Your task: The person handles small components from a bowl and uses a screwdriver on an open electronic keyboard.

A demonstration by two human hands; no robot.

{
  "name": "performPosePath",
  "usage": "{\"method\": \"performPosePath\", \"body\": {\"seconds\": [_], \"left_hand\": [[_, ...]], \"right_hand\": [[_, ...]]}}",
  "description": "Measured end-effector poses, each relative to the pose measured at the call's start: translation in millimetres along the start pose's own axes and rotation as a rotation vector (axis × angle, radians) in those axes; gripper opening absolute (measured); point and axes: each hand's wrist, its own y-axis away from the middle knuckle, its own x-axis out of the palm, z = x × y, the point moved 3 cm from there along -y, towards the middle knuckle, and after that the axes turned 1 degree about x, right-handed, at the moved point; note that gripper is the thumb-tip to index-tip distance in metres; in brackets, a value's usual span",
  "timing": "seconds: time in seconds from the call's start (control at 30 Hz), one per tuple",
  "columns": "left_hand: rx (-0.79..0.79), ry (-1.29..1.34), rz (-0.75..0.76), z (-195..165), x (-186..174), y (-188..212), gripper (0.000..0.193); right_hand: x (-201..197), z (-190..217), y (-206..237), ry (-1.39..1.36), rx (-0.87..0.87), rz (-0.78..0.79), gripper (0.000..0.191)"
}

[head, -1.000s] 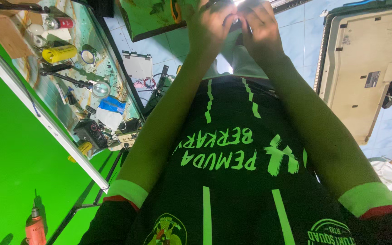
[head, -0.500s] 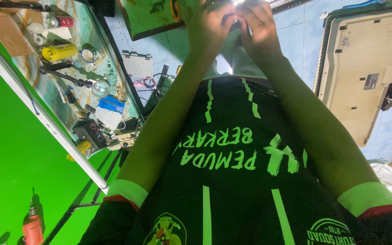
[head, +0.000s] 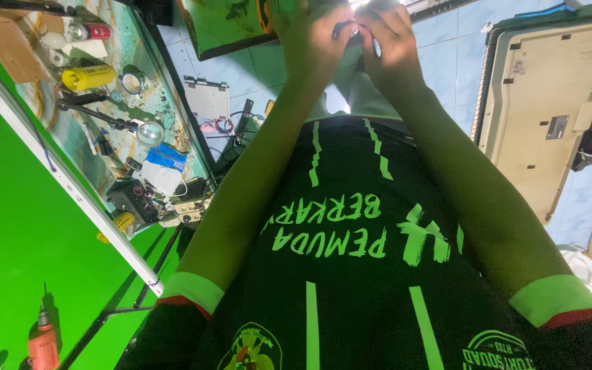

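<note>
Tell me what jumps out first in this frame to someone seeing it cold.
The black shirt with bright green stripes and lettering fills the centre and bottom. At top centre the left hand and right hand meet around a small dark object, too hidden to identify. On the left, a cluttered glass-topped shelf holds a yellow cylindrical can and a magnifying glass on a black arm, above a vivid green surface.

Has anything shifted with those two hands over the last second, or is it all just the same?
Hardly anything has changed. The left hand and right hand stay pressed together at the top of the view around a small dark part, too hidden to identify; nothing was taken up or let go. The cluttered glass table and the beige upturned keyboard lie as before.
</note>
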Motion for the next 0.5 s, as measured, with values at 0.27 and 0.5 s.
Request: {"method": "performPosePath", "body": {"seconds": [0.27, 0.5], "left_hand": [[-0.03, 0.097, 0.023, 11.1, 12.1, 6.8, 0.024], [0.016, 0.032, -0.057, 6.6, 6.2, 8.1, 0.024]], "right_hand": [[2.9, -2.5, 1.1, 0.022, -0.032, -0.02, 0.019], [4.6, -4.6, 5.0, -0.025, 0.053, -0.025, 0.024]]}}
